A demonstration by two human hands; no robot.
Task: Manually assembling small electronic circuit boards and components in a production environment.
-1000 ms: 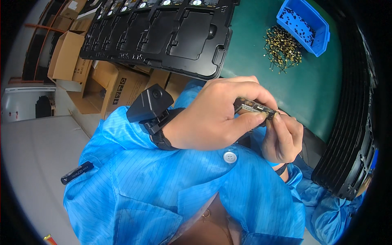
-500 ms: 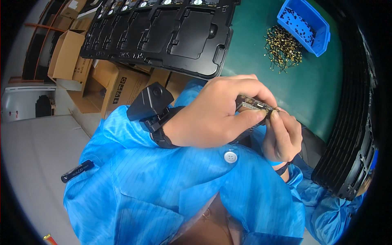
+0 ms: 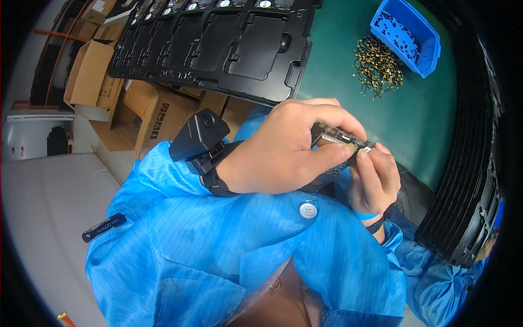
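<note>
- The left hand (image 3: 283,152) grips a small dark circuit board (image 3: 339,143) between thumb and curled fingers. The fingers are closed on its near end, so the board stands clear of the green work mat (image 3: 425,109) and its far end is left free.
- The right hand (image 3: 373,180) meets that far end from below. Its thumb and fingertips are pinched together on the board's edge; whether they also hold a separate small part cannot be told.
- The board therefore lies between the two hands, touching both, raised above the mat and close in front of the blue smock (image 3: 229,250). Judged from this grip, the left hand steadies while the right does the fine work.
- A black device (image 3: 200,136) is strapped on the left wrist.
- A loose heap of small brass parts (image 3: 377,66) lies on the mat beside a blue bin (image 3: 406,34), well apart from both hands.
- Black moulded trays (image 3: 229,43) sit at the mat's far edge; a stack of similar trays (image 3: 468,180) stands at the right.
</note>
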